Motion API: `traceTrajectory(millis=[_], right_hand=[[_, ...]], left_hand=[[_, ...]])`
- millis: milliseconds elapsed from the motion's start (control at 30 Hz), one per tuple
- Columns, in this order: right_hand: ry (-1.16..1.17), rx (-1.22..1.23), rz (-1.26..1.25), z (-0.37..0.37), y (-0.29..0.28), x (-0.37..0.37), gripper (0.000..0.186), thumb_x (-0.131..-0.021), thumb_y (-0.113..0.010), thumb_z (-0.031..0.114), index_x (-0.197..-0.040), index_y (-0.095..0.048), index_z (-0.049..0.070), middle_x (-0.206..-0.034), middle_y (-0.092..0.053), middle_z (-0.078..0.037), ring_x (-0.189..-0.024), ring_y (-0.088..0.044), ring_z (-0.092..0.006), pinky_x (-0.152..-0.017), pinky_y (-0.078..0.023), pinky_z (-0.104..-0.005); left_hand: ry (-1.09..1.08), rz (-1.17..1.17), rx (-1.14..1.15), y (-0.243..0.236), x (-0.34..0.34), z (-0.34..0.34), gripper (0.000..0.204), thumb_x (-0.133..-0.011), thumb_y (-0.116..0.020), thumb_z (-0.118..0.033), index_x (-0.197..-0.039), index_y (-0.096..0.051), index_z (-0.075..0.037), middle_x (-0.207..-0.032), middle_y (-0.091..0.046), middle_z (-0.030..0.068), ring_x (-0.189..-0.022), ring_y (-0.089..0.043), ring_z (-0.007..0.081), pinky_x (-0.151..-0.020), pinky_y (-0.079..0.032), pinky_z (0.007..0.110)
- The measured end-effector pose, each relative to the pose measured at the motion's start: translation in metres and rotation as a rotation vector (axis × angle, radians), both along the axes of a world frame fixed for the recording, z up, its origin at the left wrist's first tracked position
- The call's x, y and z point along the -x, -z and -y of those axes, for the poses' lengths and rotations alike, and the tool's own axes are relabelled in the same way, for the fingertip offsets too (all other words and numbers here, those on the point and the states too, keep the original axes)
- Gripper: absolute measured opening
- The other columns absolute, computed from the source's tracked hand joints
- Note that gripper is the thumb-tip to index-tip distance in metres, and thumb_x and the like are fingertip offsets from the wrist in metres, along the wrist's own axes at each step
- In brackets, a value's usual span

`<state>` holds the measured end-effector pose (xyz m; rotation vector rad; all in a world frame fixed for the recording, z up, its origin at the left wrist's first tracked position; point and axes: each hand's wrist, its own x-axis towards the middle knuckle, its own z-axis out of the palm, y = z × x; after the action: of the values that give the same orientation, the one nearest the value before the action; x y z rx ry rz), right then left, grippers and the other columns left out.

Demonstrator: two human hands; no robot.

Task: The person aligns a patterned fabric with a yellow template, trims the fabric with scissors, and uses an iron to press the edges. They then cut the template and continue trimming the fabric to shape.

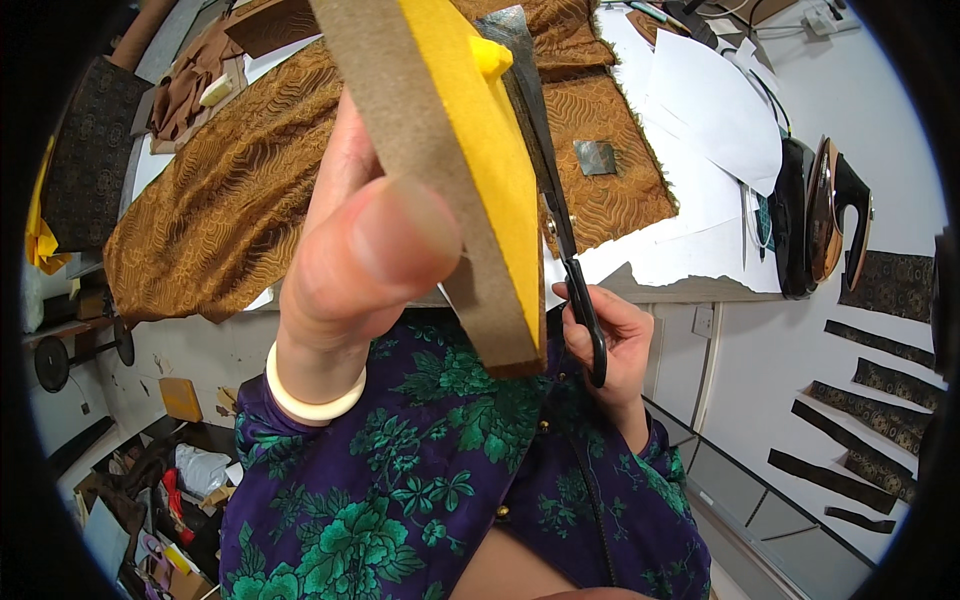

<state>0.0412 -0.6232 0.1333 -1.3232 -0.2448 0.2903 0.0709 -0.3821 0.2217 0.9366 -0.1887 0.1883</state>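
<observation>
My left hand (355,255), with a cream bangle at the wrist, grips a tall board (420,110), brown-grey on one part and bright yellow (480,160) on the other, close to the camera; the thumb presses its face and the other fingers are largely hidden. A small yellow lump (490,58) sticks up from the yellow part. My right hand (612,345) holds black-handled scissors (590,340), their long blades pointing up along the board's right side, partly hidden. A dark glossy strip (505,25) shows behind the board's top.
Patterned golden-brown fabric (200,230), a small dark square (595,157) and white paper (715,110) cover the table. An iron (855,205) stands at the right, near dark strips (830,480) on the pale surface beyond. Cluttered items (190,470) lie lower left.
</observation>
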Motion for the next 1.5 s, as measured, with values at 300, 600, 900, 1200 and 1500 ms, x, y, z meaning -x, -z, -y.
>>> traceTrajectory(millis=[300,600,900,1200,1500], right_hand=[[0.014,0.019,0.01,-0.001,0.0,0.001,0.045,-0.083,-0.075,-0.005,-0.126,-0.062,-0.01,-0.091,-0.062,-0.004,-0.076,-0.056,-0.0053,-0.067,-0.045,-0.019],[-0.011,-0.041,-0.016,-0.005,-0.006,-0.005,0.044,-0.084,-0.075,-0.002,-0.125,-0.061,-0.012,-0.088,-0.057,-0.002,-0.073,-0.051,-0.004,-0.064,-0.041,-0.0182],[0.016,-0.003,-0.031,-0.008,-0.008,-0.005,0.045,-0.085,-0.077,-0.001,-0.126,-0.062,-0.009,-0.096,-0.061,-0.002,-0.076,-0.054,-0.0023,-0.066,-0.043,-0.0169],[0.042,0.039,-0.002,-0.009,-0.007,-0.004,0.043,-0.084,-0.075,-0.005,-0.126,-0.062,-0.009,-0.099,-0.063,-0.004,-0.077,-0.055,-0.0022,-0.066,-0.045,-0.0171],[-0.046,-0.042,-0.038,0.006,-0.005,-0.004,0.047,-0.082,-0.073,0.001,-0.125,-0.06,-0.015,-0.087,-0.055,-0.003,-0.071,-0.051,-0.0051,-0.063,-0.04,-0.0187]], left_hand=[[0.008,-0.035,-0.017,-0.004,0.002,0.003,0.108,-0.072,-0.078,-0.044,-0.154,-0.023,0.0,-0.144,-0.045,0.0141,-0.13,-0.047,0.0234,-0.108,-0.038,0.037],[0.096,-0.105,-0.066,-0.009,0.01,0.0,0.11,-0.068,-0.081,-0.047,-0.151,-0.026,0.001,-0.135,-0.051,0.0149,-0.121,-0.054,0.0244,-0.102,-0.044,0.036],[0.198,-0.032,0.002,0.012,0.017,0.002,0.111,-0.066,-0.081,-0.046,-0.15,-0.026,0.001,-0.133,-0.052,0.0154,-0.118,-0.056,0.025,-0.099,-0.046,0.036],[0.092,-0.247,-0.07,-0.003,0.028,0.004,0.11,-0.068,-0.081,-0.047,-0.15,-0.027,0.001,-0.135,-0.052,0.0142,-0.12,-0.056,0.0257,-0.1,-0.046,0.037],[-0.027,-0.019,0.063,0.019,0.019,-0.016,0.08,-0.091,-0.062,-0.051,-0.151,-0.033,-0.005,-0.145,-0.048,0.0154,-0.131,-0.05,0.03,-0.106,-0.044,0.048]])
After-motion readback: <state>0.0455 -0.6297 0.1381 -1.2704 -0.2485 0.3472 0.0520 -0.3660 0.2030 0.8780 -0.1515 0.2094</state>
